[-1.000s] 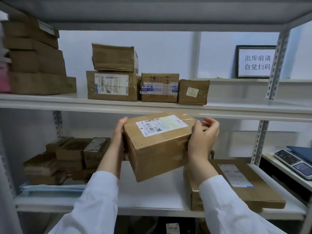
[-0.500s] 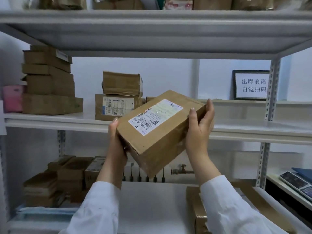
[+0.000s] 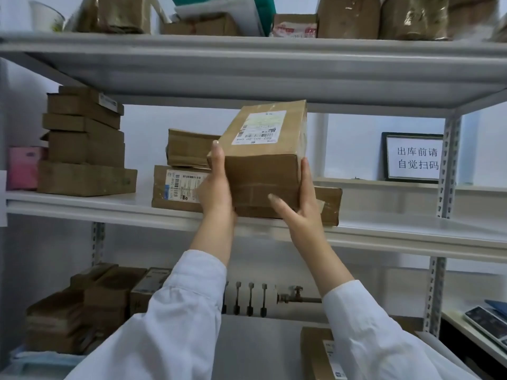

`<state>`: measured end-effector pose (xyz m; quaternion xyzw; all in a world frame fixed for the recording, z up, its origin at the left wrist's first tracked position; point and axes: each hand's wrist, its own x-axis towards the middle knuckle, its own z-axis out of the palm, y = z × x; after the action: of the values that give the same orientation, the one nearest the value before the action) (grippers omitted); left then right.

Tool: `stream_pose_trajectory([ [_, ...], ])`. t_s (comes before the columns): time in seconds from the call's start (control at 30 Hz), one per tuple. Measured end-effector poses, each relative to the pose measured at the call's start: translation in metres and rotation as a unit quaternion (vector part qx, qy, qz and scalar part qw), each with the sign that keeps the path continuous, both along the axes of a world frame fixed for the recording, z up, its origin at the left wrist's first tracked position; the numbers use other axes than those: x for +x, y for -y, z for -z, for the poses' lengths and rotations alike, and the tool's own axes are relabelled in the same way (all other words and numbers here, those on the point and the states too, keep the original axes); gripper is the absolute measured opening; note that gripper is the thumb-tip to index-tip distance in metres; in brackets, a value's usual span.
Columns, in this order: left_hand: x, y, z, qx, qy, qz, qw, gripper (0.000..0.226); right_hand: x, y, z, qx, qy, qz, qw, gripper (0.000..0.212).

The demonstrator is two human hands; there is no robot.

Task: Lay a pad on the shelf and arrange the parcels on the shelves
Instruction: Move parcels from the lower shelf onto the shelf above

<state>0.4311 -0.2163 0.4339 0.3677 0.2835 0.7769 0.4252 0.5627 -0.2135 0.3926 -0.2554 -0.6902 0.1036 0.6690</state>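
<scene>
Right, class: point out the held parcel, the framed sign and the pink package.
held parcel [image 3: 262, 174], head view, front face.
framed sign [image 3: 417, 159], head view, white middle.
pink package [image 3: 23, 168], head view, front face.

The framed sign [image 3: 414, 158] read 出库前请自觉扫码; the shipping label [image 3: 259, 127] on the held parcel [image 3: 263, 176] bore a number starting 502; other labels were too blurred.

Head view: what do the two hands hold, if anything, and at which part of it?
One brown parcel: the left hand grips its left side, the right hand its right side, thumb on the front face.
</scene>
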Motion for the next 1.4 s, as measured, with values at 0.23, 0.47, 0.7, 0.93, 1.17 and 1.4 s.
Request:
stream_pose_trajectory([
  [0.23, 0.012, -0.027, -0.019, 0.062, -0.113, -0.032, 0.991, 0.028, 0.023, -0.036, -0.025, -0.013, -0.051, -0.013, 0.999, 0.059],
  [0.47, 0.011, -0.064, -0.033, 0.101, -0.144, -0.025, 0.984, 0.030, 0.025, -0.060, -0.058, -0.013, -0.060, 0.022, 0.998, 0.054],
  [0.7, 0.007, -0.099, -0.033, 0.032, -0.182, -0.037, 0.982, 0.051, 0.026, -0.085, -0.065, -0.100, 0.014, 0.073, 0.992, 0.065],
  [0.93, 0.007, -0.113, -0.030, -0.001, -0.166, -0.052, 0.985, 0.047, 0.024, -0.095, -0.066, -0.067, -0.002, 0.216, 0.974, 0.053],
  [1.17, 0.013, -0.114, -0.026, -0.040, -0.160, -0.112, 0.980, 0.040, 0.027, -0.098, -0.058, -0.084, 0.017, 0.186, 0.979, 0.043],
  [1.4, 0.026, -0.091, 0.001, -0.007, -0.149, -0.130, 0.980, 0.039, 0.039, -0.082, -0.028, -0.012, 0.024, 0.202, 0.979, 0.045],
])
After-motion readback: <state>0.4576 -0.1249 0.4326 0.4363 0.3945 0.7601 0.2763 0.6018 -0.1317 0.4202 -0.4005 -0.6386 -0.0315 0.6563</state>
